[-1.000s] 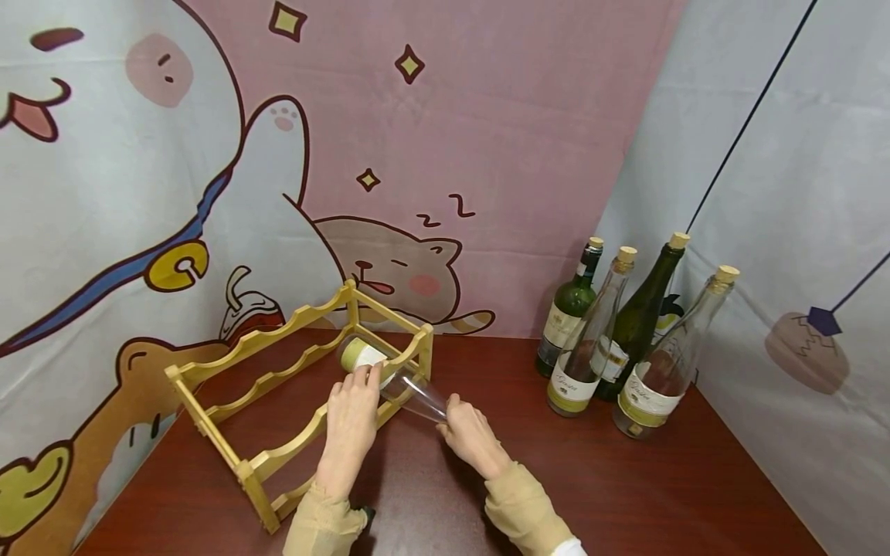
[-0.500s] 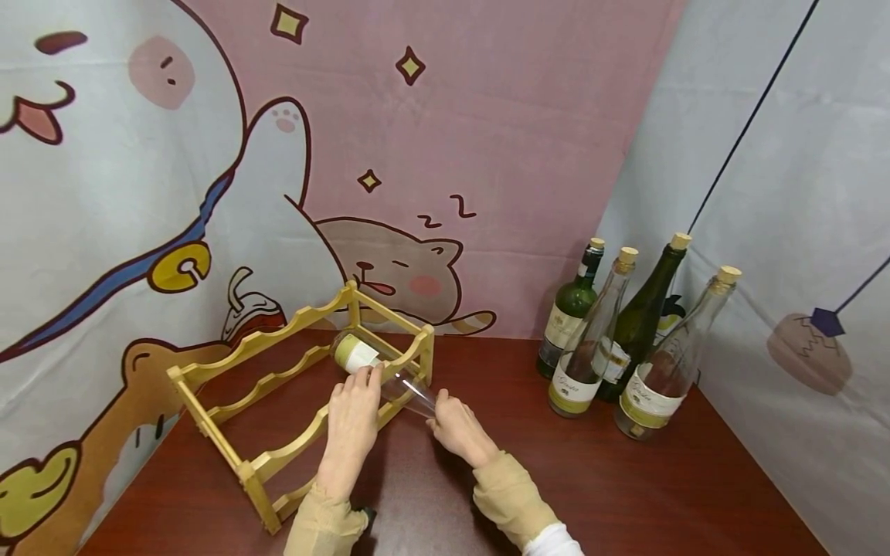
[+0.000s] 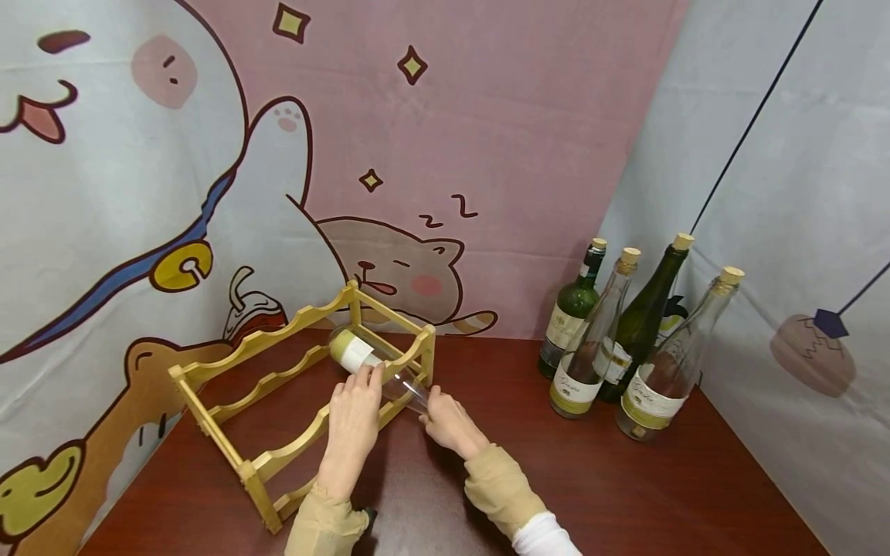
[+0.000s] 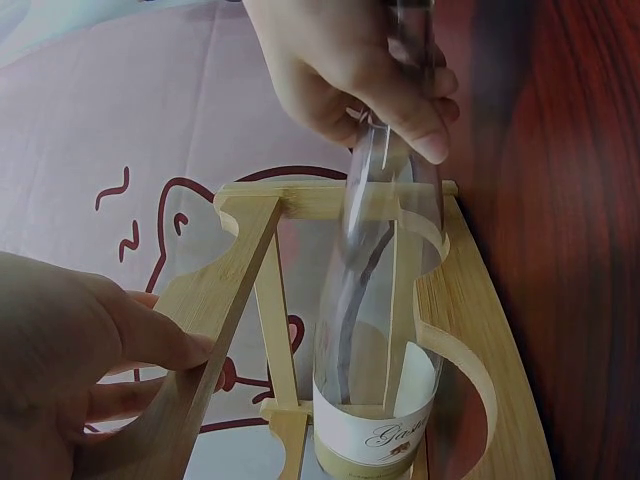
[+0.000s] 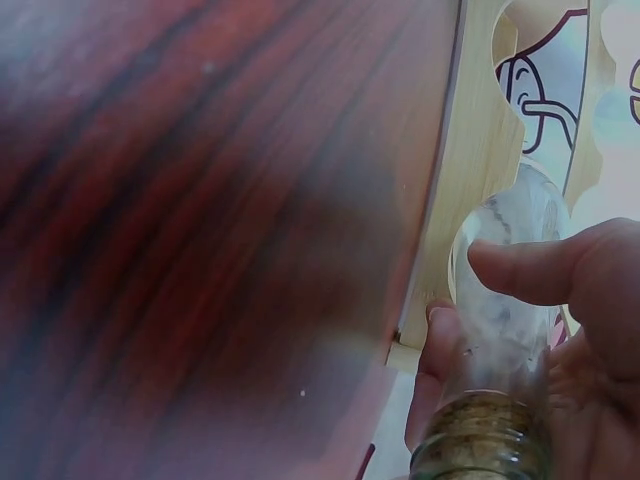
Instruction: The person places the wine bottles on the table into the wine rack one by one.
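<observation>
A clear glass wine bottle (image 3: 356, 354) with a white and yellow-green label lies tilted in the right end of a wooden wine rack (image 3: 293, 449). Its base points to the back, and it passes beneath the upper front rail. My right hand (image 3: 453, 423) holds the bottle by its neck, outside the rack's front. In the right wrist view, a cork (image 5: 485, 425) shows inside the bottle mouth, with thumb and fingers around the neck. My left hand (image 3: 354, 413) grips the upper front rail; the left wrist view shows its thumb on one side and fingers on the other.
At the right of the dark red table (image 3: 556, 479) stand several corked bottles: a green bottle (image 3: 573, 305), a clear bottle (image 3: 573, 382), a taller green bottle (image 3: 640, 309) and another clear bottle (image 3: 650, 398). A printed cartoon cloth (image 3: 528, 154) hangs behind.
My right hand has moved left and slightly up toward the rack, sliding the bottle deeper into it. My left hand stays on the rail.
</observation>
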`<act>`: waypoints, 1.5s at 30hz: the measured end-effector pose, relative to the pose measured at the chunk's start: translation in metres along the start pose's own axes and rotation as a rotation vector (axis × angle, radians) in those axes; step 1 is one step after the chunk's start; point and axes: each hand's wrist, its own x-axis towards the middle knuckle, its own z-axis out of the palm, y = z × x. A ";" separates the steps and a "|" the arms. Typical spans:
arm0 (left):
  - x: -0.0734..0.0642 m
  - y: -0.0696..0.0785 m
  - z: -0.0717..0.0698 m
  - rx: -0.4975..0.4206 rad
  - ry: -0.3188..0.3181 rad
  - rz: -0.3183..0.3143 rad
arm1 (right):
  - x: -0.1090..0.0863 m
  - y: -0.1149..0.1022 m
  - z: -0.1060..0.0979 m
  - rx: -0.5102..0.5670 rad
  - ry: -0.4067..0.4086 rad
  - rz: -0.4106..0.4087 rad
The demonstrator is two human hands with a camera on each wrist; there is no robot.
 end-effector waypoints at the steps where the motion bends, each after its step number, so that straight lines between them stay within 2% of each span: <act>1: 0.000 0.000 0.000 -0.001 -0.003 -0.001 | 0.001 -0.001 0.000 0.000 -0.002 0.001; 16: 0.001 0.001 -0.001 0.011 -0.015 -0.004 | 0.013 -0.007 0.008 0.021 -0.020 0.026; 30: 0.000 0.001 0.000 0.016 -0.006 0.006 | 0.022 -0.014 0.008 0.038 -0.071 0.068; 45: 0.000 0.000 0.000 0.031 0.000 0.010 | 0.028 -0.024 0.012 -0.024 -0.085 0.098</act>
